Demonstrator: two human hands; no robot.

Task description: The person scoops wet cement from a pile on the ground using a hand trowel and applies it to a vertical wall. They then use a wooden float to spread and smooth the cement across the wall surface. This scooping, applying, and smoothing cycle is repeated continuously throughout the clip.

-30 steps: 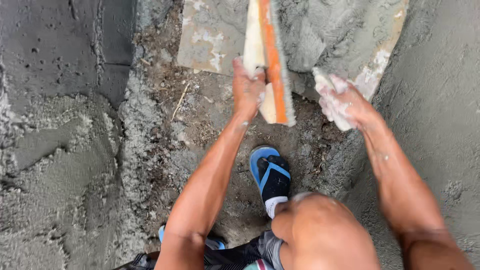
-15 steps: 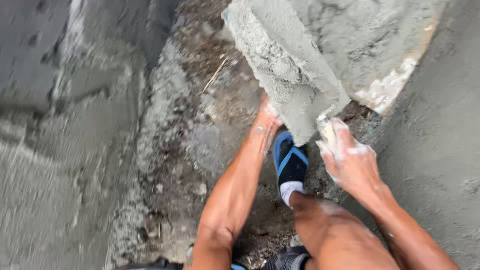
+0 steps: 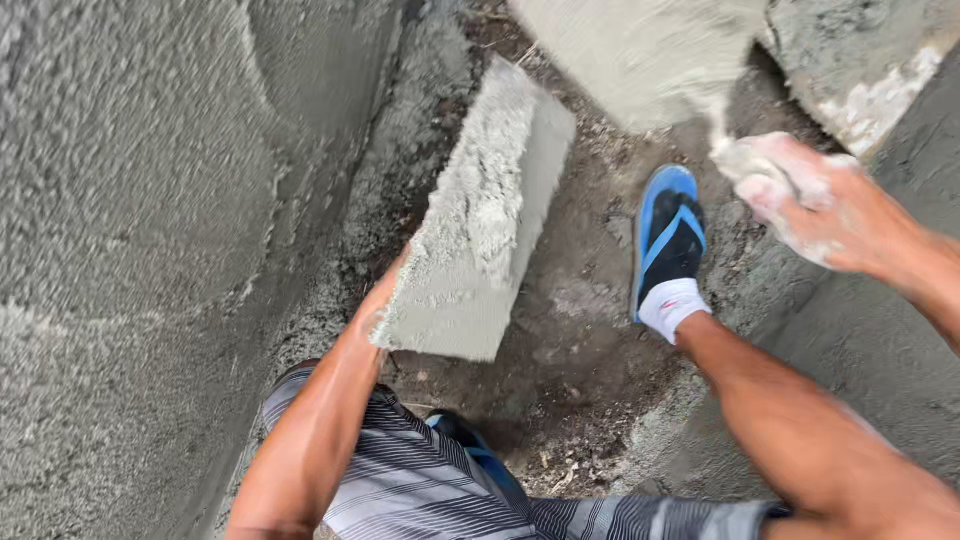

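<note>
Down over the dirt by our sandalled foot (image 3: 668, 240), we gripped the mortar-laden board (image 3: 478, 230) at its near end with our left hand (image 3: 385, 300), its length running away, while our right hand (image 3: 815, 205) clutched wet mortar (image 3: 745, 158).

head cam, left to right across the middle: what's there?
Rough plastered wall → left hand under the block's near end → grey concrete block → foot in a blue sandal → mortar-caked right hand.
</note>
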